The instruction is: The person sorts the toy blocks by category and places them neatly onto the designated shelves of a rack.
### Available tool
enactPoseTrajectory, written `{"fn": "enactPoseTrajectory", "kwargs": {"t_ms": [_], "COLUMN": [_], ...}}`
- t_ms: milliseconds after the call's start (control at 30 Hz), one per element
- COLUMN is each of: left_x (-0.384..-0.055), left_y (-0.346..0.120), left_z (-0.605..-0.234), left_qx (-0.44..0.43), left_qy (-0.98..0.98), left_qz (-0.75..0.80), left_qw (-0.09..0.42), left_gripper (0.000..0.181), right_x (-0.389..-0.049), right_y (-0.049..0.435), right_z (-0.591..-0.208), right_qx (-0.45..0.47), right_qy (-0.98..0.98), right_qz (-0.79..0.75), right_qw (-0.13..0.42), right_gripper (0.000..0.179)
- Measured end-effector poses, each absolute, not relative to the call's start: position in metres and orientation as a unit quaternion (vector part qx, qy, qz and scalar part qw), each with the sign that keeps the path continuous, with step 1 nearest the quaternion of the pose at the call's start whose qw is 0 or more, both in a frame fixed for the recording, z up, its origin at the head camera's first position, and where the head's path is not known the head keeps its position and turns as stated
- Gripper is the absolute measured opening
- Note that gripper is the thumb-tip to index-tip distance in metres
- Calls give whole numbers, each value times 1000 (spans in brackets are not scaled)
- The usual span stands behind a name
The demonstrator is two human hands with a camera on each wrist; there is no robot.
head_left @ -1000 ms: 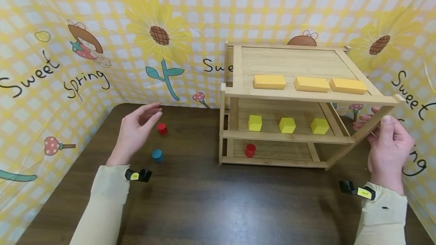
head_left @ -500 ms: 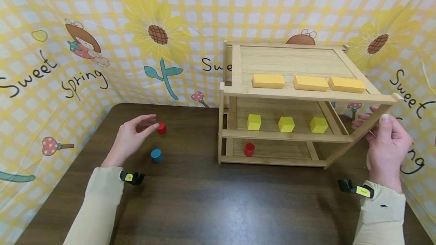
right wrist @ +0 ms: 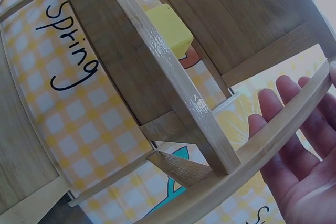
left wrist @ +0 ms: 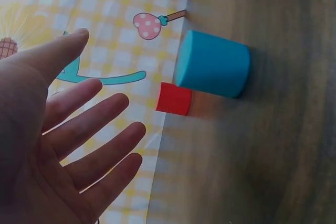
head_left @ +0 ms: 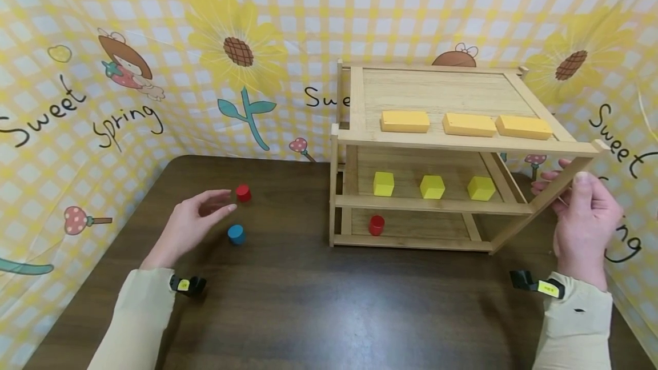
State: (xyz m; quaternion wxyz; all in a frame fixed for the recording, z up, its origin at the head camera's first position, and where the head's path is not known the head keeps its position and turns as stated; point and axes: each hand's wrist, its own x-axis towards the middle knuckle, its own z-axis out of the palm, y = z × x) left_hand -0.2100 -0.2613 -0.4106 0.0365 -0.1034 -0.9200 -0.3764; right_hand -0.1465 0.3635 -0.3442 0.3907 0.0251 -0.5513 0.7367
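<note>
My left hand [head_left: 191, 222] hovers over the table's left side, fingers apart, holding nothing. Just beyond its fingertips are a blue cylinder block [head_left: 236, 235] and, farther back, a red cylinder block [head_left: 244, 193]. In the left wrist view the blue block [left wrist: 215, 64] appears large, with the red one [left wrist: 174, 98] partly behind it. On the right, my right hand [head_left: 589, 224] holds the front right post of a three-tier wooden shelf [head_left: 432, 87], thumb in front and fingers behind. Another red cylinder block [head_left: 377, 225] stands on the bottom tier, toward the left.
Three yellow cubes [head_left: 432, 187] stand in a row on the middle tier. Along the top tier's front lie three long orange-yellow blocks [head_left: 469, 125]. A checked, printed cloth [head_left: 288, 27] hangs behind and beside the dark wooden table [head_left: 288, 307].
My left hand has come down and back toward me, from beside the red cylinder block to near the blue one. The right hand stays on the shelf post.
</note>
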Motion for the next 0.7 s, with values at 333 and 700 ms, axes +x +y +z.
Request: {"fn": "enactPoseTrajectory", "kwargs": {"t_ms": [333, 700], "left_x": [-217, -241], "left_y": [-256, -258], "left_z": [-419, -419], "left_qx": [-110, -119], "left_qy": [-915, -923], "left_qz": [-387, -367], "left_qw": [26, 14], "left_gripper": [65, 68], "right_x": [-147, -147], "right_y": [364, 363], "right_z": [-345, -345], "right_qx": [28, 27], "right_qy": [-550, -550], "right_qz": [736, 737], "right_qw": [393, 392], "right_gripper": [41, 41]}}
